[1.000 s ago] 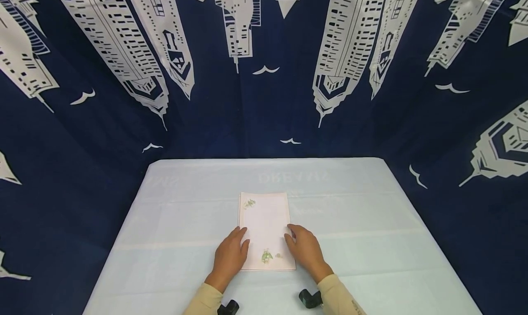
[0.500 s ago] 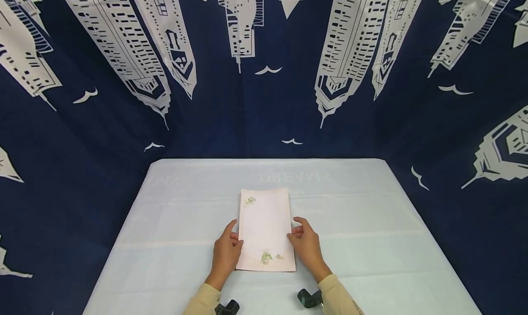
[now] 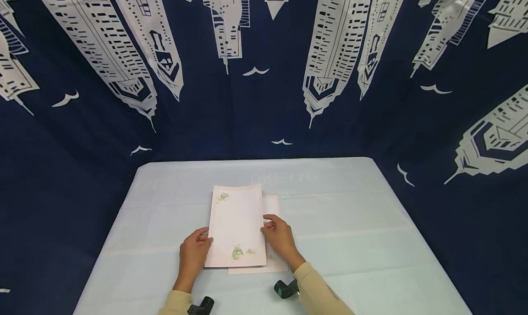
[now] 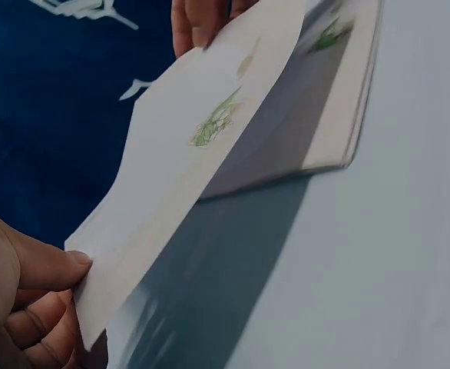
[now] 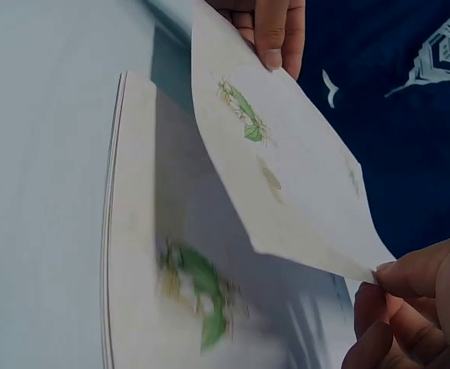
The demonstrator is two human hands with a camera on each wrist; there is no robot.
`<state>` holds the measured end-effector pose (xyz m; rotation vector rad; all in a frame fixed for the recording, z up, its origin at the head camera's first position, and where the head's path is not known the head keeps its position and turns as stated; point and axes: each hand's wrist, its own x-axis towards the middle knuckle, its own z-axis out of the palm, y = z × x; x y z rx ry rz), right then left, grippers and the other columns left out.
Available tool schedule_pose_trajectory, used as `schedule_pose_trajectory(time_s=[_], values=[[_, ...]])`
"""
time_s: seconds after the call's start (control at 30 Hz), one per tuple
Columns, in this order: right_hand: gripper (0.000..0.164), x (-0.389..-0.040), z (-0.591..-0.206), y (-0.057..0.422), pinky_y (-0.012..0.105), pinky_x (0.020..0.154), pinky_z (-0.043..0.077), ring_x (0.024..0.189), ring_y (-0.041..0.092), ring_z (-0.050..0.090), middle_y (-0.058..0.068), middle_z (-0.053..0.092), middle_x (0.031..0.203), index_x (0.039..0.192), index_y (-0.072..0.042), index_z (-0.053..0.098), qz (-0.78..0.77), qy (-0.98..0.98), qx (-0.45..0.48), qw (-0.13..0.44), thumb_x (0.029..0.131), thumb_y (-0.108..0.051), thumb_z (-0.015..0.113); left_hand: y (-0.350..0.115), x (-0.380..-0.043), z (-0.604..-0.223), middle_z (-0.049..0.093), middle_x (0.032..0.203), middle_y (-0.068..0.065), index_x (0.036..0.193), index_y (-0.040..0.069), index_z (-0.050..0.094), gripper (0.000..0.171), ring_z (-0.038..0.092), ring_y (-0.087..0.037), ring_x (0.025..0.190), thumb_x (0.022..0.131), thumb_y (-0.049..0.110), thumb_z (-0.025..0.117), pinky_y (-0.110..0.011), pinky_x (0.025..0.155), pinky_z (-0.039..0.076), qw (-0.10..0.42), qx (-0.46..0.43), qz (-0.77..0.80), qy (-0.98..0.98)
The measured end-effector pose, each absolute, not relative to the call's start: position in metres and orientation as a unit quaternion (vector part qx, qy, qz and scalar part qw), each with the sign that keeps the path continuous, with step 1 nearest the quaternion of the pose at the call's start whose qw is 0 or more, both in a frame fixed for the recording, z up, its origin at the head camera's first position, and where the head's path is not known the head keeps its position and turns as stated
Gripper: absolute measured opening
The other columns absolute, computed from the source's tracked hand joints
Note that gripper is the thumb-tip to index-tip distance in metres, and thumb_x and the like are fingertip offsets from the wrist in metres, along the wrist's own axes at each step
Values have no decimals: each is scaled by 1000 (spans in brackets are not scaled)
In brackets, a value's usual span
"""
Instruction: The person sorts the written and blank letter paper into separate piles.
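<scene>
1. Sheet of pale pink paper (image 3: pixel 243 223), one, bearing three plant motifs (image 3: pixel 237 251); held raised above the white table (image 3: pixel 350 237). Compared with half a second ago, it has shifted toward 9 o'clock (12 pointing away from the person).
2. Right hand (image 3: pixel 280 238), one, just past 3 o'clock of the sheet; thumb and fingers pinch its right edge.
3. Left hand (image 3: pixel 194 257), one, at 8 o'clock; thumb and fingers pinch the left edge.
4. Stack of matching paper (image 3: pixel 271 207), one, flat beneath; formerly almost covered, now exposed from 2 to 6 o'clock. Sheet and right hand block the rest; leaves cannot be counted.
5. Black wrist devices (image 3: pixel 286 288), two, at 5 and 7 o'clock, beside beige sleeves (image 3: pixel 321 290), two.
6. Dark blue cloth (image 3: pixel 247 113), beyond the table, from 9 through 12 to 3 o'clock; printed with white buildings (image 3: pixel 330 35), upside down, and six white birds (image 3: pixel 282 142).
</scene>
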<state>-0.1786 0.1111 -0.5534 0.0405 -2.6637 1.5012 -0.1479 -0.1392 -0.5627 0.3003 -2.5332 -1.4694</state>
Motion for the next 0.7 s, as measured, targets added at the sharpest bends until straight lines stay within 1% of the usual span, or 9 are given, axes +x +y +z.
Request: schedule_pose_trajectory(time_s=[0.27,0.43,0.57,0.7], values=[[33,-186,-554,71,26,58,50,66,8,61,-2,67,83,122,-1,69,492,-869,46,14,90,-4,71,-177,-144,-557,73,92,-17,114,-6,72,27,66,-25,80,88,1,73,-23,61,49,124,141,-471,-862],[31,-190,-555,46,24,57,50,63,6,59,-3,66,80,120,0,70,496,-866,61,6,88,-3,72,-194,-140,-557,73,94,-21,113,-7,72,26,69,-32,83,88,0,72,-21,61,49,135,155,-455,-866],[30,-195,-559,31,22,58,48,61,3,55,-5,64,77,117,1,70,483,-872,81,0,88,-2,72,-205,-137,-559,73,94,-22,112,-9,71,25,69,-33,83,88,0,71,-24,61,49,142,163,-438,-873],[29,-198,-562,24,21,57,47,60,3,53,-6,63,74,117,3,70,466,-880,91,-25,88,-1,72,-212,-135,-561,73,90,-21,110,-10,71,25,68,-32,78,87,-1,72,-30,61,48,137,169,-418,-882]])
